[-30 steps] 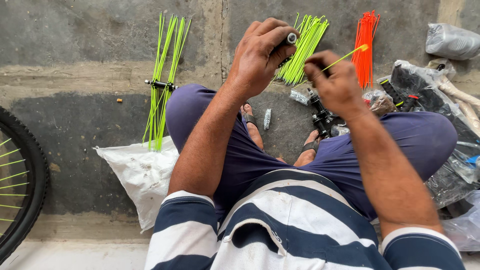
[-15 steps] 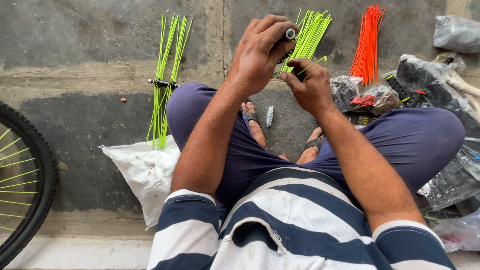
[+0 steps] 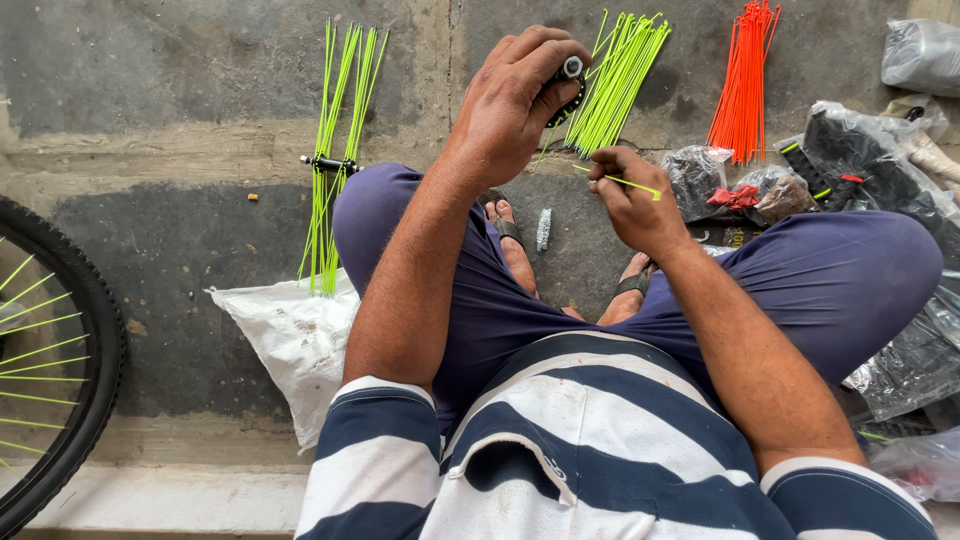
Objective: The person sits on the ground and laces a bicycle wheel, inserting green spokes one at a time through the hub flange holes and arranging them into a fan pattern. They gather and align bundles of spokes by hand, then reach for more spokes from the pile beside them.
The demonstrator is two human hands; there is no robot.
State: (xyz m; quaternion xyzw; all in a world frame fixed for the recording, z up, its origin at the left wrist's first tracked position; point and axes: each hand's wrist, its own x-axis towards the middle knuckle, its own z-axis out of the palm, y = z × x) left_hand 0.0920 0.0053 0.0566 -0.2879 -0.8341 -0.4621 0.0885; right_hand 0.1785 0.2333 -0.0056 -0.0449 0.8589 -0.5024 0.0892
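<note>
My left hand is closed around a black wheel hub with a silver axle end, held up above my knees. Neon green spokes fan out from the hub, away from me. My right hand pinches a single neon green spoke just below and right of the hub. I sit cross-legged in blue trousers and sandals on a concrete floor.
A second hub with green spokes lies at the left above a white sack. A bicycle wheel with green spokes is at the far left. Orange spokes and plastic bags of parts lie at the right.
My right hand came in from the right with one green spoke, from beside the orange spokes to just under the hub. My left hand kept the hub raised.
</note>
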